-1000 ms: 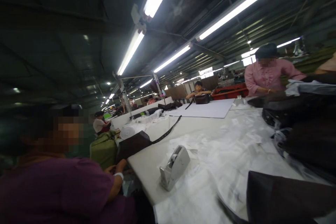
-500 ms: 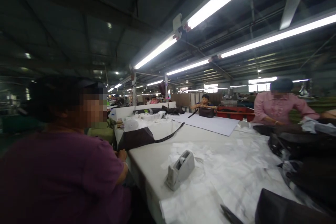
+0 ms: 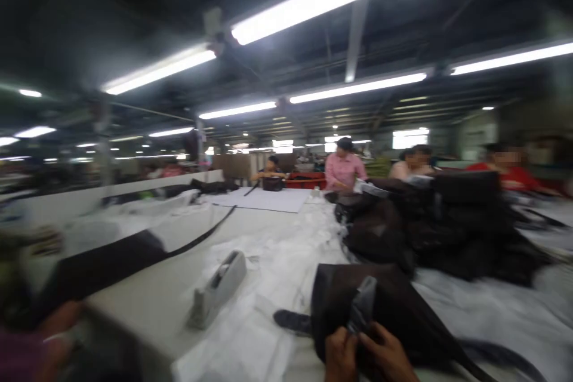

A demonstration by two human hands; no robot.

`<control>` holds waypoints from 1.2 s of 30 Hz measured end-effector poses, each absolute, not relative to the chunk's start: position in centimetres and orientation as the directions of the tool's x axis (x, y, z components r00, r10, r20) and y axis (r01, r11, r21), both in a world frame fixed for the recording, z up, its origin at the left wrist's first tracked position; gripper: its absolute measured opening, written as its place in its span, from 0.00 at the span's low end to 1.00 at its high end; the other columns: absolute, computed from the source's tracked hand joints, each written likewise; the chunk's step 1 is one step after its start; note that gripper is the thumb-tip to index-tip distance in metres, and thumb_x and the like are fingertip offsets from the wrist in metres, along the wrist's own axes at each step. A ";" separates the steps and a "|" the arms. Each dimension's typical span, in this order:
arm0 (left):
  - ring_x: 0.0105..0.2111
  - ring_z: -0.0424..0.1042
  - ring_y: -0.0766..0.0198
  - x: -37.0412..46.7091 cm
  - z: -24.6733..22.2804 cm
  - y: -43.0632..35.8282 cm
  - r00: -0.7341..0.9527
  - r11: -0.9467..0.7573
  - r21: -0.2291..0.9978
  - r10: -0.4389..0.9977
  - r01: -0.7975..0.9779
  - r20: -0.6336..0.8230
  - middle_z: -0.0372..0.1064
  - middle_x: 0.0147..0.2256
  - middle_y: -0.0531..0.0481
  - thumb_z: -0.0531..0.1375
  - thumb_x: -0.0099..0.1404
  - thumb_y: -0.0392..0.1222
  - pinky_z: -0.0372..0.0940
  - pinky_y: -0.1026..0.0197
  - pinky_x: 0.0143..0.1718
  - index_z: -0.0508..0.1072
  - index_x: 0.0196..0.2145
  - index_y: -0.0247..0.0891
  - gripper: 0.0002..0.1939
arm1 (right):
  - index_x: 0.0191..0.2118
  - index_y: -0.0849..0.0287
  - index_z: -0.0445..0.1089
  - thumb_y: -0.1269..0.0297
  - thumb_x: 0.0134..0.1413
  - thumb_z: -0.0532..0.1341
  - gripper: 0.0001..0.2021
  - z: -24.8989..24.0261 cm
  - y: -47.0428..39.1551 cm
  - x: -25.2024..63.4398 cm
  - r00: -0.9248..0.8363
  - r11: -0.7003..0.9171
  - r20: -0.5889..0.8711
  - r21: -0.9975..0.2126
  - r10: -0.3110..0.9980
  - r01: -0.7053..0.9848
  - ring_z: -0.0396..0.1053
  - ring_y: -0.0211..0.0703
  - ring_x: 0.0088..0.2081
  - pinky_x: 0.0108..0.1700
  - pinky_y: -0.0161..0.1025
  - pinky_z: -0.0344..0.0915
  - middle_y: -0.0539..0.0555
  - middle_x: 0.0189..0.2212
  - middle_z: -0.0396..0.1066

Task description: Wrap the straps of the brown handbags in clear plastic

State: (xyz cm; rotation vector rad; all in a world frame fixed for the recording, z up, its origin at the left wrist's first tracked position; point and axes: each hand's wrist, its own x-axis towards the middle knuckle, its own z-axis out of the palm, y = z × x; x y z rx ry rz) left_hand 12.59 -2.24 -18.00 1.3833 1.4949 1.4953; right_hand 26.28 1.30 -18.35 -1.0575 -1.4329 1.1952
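A dark brown bag [image 3: 398, 301] lies on the table before me, its long strap running to the lower right. On its front is a shiny grey piece [image 3: 363, 304], perhaps plastic-wrapped; motion blur hides what it is. My left hand [image 3: 341, 353] pinches at the lower end of this piece, its fingers closed. Close beside it, my right hand [image 3: 388, 353] also has its fingers bent in on the bag's front. A dark tab [image 3: 292, 322] sticks out from the bag's left side.
A grey tape dispenser [image 3: 218, 291] stands left of the bag among white wrapping sheets [image 3: 233, 349]. Dark bags [image 3: 447, 227] are heaped behind on the right. Another dark bag [image 3: 107, 268] lies at left by a co-worker's arm [image 3: 58, 334]. Several people work around the tables.
My view has swung right, so the tape dispenser and neighbour shift left. Both my hands and the whole bag have come into view. The scissor-like blade near the bag no longer shows.
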 end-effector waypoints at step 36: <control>0.34 0.71 0.57 12.6 -20.9 -2.4 -0.210 -0.388 0.663 0.742 0.641 0.637 0.71 0.32 0.42 0.53 0.61 0.43 0.64 0.61 0.34 0.73 0.32 0.39 0.11 | 0.27 0.64 0.66 0.55 0.35 0.65 0.16 -19.6 1.9 25.3 -0.041 0.033 0.043 -0.976 0.998 -0.215 0.54 0.30 0.12 0.14 0.29 0.50 0.44 0.12 0.61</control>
